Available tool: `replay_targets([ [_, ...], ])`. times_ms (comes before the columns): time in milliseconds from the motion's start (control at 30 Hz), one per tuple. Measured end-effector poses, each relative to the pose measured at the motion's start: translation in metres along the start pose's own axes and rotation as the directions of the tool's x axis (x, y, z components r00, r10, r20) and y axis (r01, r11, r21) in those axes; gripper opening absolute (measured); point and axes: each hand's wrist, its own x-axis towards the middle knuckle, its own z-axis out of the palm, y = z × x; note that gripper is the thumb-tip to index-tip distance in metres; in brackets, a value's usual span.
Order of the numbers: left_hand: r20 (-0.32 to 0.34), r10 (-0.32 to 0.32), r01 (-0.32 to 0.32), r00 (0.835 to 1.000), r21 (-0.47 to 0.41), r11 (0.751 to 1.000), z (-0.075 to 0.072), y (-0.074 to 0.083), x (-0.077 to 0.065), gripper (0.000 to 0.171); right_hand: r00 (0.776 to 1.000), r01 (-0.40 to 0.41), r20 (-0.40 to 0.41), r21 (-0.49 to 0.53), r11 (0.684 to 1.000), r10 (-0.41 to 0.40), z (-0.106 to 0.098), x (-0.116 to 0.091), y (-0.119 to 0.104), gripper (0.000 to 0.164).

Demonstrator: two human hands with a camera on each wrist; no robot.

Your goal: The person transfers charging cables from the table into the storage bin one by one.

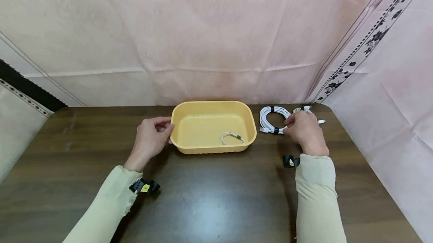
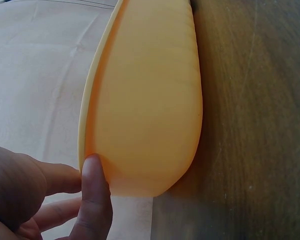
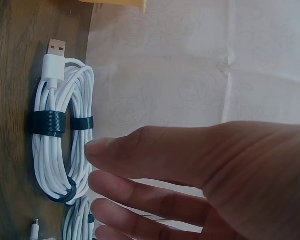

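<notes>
At the left end of a yellow plastic basin (image 1: 213,148), my left hand (image 1: 149,139) pinches the rim. The left wrist view shows fingers (image 2: 96,185) against the outside of the basin wall (image 2: 145,100). Inside the basin lies a short white cable loop (image 1: 239,137) with a dark band. My right hand (image 1: 306,130) is over the coiled white USB cable (image 1: 265,117), fingers fairly straight, tips at the coil's edge; contact is unclear. Black straps bind this coil, and its USB plug (image 3: 55,60) points toward the basin. A second white cable coil (image 3: 80,222) lies beyond, partly hidden by the hand.
The dark wooden table (image 1: 209,190) ends just behind the basin and the coils. A pale cloth (image 1: 203,47) hangs behind, and another patterned cloth (image 1: 389,85) borders the right side. A small white connector (image 1: 321,121) sticks out right of my right hand.
</notes>
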Motion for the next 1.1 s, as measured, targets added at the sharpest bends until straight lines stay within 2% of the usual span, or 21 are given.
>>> replay_targets([
  [300, -0.006, 0.002, -0.002, 1.0, -0.006, 1.0, 0.0, -0.001, -0.002, 0.033, 1.0, -0.008, 0.006, -0.001, 1.0, 0.008, 0.001, -0.002, 0.003, 0.027],
  [800, -0.013, 0.009, -0.009, 1.0, 0.018, 1.0, -0.002, 0.001, -0.002, 0.033, 0.997, -0.064, 0.034, 0.015, 0.998, 0.064, -0.002, -0.002, 0.013, 0.029],
  [1100, -0.014, 0.013, -0.013, 1.0, 0.003, 1.0, -0.004, 0.001, -0.004, 0.034, 0.992, -0.111, 0.058, 0.02, 0.994, 0.109, -0.004, -0.003, 0.015, 0.031],
])
